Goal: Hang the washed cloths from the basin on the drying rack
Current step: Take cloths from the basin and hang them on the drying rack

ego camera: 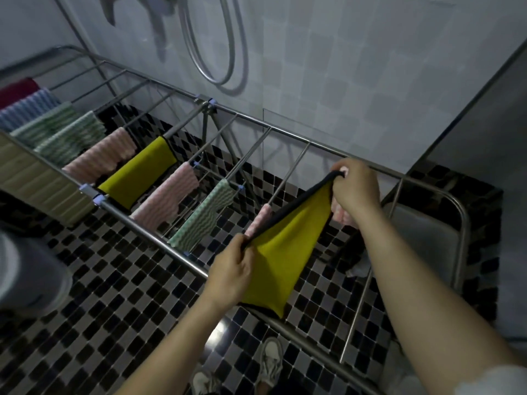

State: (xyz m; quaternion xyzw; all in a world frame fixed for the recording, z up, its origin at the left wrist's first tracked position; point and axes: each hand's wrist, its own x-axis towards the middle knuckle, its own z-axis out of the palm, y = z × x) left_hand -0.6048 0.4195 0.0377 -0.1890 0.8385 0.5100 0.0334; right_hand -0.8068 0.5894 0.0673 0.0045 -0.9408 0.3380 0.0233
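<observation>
A yellow cloth with a black edge is stretched out between my two hands over the metal drying rack. My left hand pinches its near corner and my right hand grips its far corner, close to the rack's back rail. A pink cloth lies on the bar just beneath the yellow one, and more pink fabric shows below my right hand. The metal basin sits under the rack's right end with a pale cloth at its edge.
Several cloths hang on the bars to the left: a green wavy one, a pink one, another yellow one, then pink, green, blue and red ones. Bare bars lie to the right. A shower hose hangs on the tiled wall.
</observation>
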